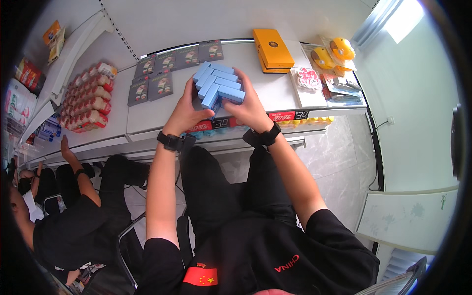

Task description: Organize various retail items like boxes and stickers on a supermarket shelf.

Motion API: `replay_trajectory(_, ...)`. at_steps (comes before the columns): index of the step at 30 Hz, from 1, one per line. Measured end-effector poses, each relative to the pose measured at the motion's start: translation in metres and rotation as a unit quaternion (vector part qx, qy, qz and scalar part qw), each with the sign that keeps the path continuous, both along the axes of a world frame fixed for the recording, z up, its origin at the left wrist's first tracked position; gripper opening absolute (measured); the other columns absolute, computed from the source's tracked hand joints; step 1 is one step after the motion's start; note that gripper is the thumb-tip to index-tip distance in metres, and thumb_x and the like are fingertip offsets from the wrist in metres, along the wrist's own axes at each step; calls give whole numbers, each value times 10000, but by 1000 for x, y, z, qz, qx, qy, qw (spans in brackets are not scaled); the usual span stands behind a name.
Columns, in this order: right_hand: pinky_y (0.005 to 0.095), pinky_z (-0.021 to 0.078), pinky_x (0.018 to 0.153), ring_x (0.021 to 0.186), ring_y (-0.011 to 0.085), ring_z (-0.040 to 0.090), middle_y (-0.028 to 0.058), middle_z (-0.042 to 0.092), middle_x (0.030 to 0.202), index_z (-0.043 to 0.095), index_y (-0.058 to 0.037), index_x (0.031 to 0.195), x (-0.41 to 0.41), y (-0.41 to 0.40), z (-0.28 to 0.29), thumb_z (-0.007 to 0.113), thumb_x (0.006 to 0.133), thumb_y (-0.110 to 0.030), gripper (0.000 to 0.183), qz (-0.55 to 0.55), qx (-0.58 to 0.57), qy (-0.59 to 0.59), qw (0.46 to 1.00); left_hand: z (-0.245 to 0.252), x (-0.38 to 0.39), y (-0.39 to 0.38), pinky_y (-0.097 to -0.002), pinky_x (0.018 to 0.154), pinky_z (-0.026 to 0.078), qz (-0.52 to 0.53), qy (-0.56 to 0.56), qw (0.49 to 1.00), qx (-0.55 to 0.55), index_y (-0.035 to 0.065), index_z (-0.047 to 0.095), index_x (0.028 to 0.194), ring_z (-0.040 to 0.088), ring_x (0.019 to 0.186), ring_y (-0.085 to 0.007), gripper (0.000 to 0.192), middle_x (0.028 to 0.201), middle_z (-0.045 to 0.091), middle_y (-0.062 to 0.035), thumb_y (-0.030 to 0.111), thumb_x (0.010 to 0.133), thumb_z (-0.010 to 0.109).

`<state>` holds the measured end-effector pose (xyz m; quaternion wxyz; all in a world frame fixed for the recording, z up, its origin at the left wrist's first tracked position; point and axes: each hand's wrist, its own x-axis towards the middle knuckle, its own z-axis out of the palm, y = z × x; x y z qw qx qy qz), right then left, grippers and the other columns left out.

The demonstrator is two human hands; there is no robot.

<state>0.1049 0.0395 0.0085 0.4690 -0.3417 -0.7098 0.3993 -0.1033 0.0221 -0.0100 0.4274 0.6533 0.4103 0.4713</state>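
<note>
Several small light-blue boxes (pixel 218 83) form one bundle, laid in a slanting herringbone pattern above the white shelf. My left hand (pixel 188 110) presses against the bundle's left side, its thumb at the lower corner. On the other side my right hand (pixel 250 105) grips the bundle, with its thumb tucked under the front boxes. Both hands carry the bundle between them, near the shelf's front edge. The undersides of the boxes are mostly hidden. A black strap with a small device circles each wrist.
Flat dark-grey packets (pixel 160 86) lie left of the bundle, and yellow boxes (pixel 273 49) are stacked behind right. Packs of small bottles (pixel 88 97) stand further left. Packaged yellow toys (pixel 332 53) sit at the right. Red price strips (pixel 282 116) line the front edge. A co-worker (pixel 70 225) sits at left.
</note>
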Motion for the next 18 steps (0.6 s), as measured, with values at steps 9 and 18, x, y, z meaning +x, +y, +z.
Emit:
replay_trajectory(9, 358, 402, 1030, 1203, 277, 490, 181, 474, 1278, 324, 2, 1416, -3, 13, -12, 673, 704, -39, 794, 11, 8, 15, 1000, -13, 0, 7, -378, 1100, 350, 35, 39, 998, 45, 44, 157, 1496, 439, 1333, -297, 1315, 1419, 446, -205, 576, 539, 885)
replay_trajectory(18, 344, 420, 1009, 1180, 261, 524, 183, 518, 1246, 301, 4, 1409, -1, 9, -1, 671, 708, -38, 794, 36, -60, 41, 997, -4, 9, -7, -415, 978, 450, 77, 125, 988, 50, 43, 94, 1512, 543, 1215, -416, 1157, 1373, 481, -272, 784, 759, 566)
